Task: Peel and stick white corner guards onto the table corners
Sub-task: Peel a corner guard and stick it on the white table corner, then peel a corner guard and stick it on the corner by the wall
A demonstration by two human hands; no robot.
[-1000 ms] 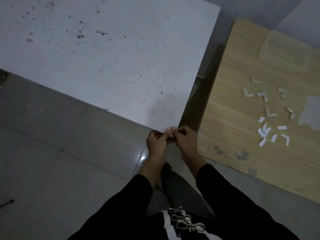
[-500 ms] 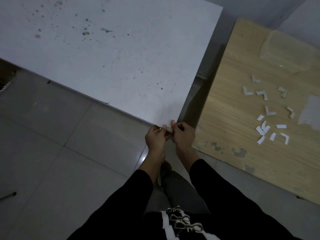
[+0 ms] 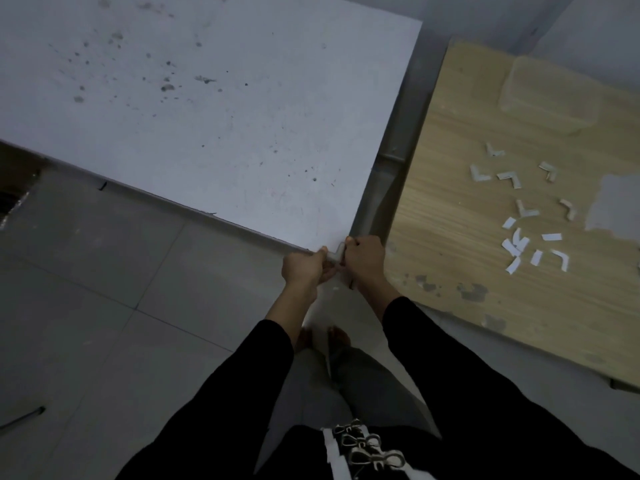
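At the near corner of the white table (image 3: 207, 116), you are pressing on a corner guard (image 3: 335, 253).
Your left hand (image 3: 304, 268) and right hand (image 3: 363, 259) are pinching it from either side; it is sitting between your fingertips, against the corner. More guards (image 3: 509, 178) are lying well apart on the wooden board (image 3: 450, 237).

Large white matt tabletop (image 3: 207, 109): smooth, painted look, dark specks and scuffs seen across surface. Small white L-shaped corner guard (image 3: 335, 253) at its near corner: plastic-like, faint sheen. Right of tabletop, pale wood-grain board (image 3: 460, 237): matt laminate, worn grey patches along near edge; white paper backing strips (image 3: 516, 245) scattered on it. Below tabletop, grey floor tiles (image 3: 104, 289): glossy, smooth.
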